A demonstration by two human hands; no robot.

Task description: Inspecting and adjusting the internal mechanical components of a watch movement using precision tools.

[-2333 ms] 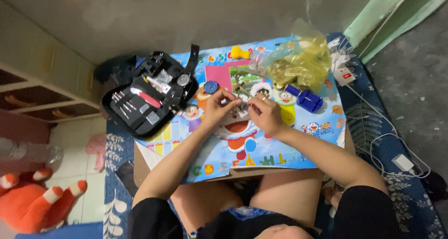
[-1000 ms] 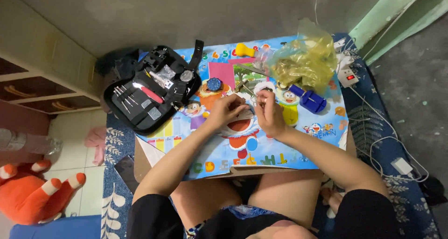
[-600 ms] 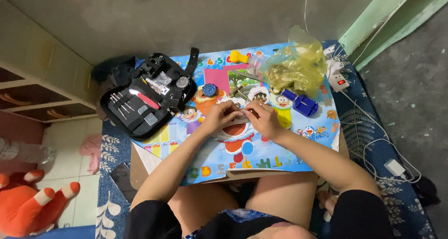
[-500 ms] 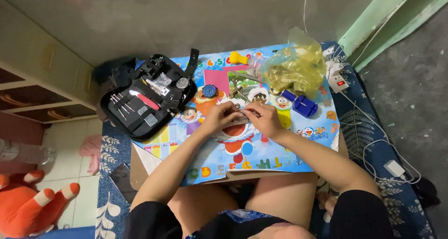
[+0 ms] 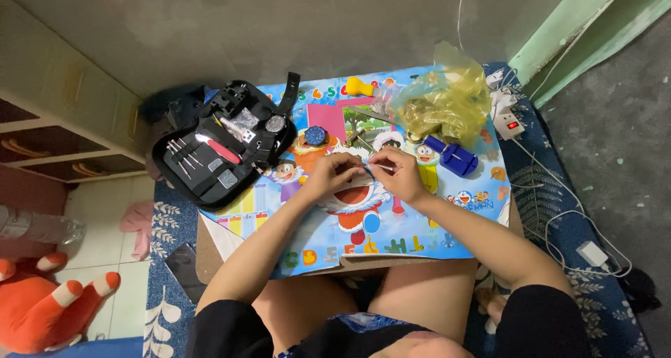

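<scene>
Head view: left hand (image 5: 328,178) and right hand (image 5: 397,174) fingers pinch a small, indistinct part (image 5: 365,169) between them over the cartoon mat (image 5: 391,225).

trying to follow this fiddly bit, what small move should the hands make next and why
Probably keep the left hand pinching the small part steady while the right hand eases its thin tool in. Both hands meet fingertip to fingertip over the cartoon mat, and the part itself is too small to make out, so a slow, braced motion seems safest.

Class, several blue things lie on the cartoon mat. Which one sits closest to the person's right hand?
The blue block-shaped tool, just beyond the right hand, beside the yellow plastic bag. The round blue-faced watch lies farther off, nearer the black tool case.
</scene>
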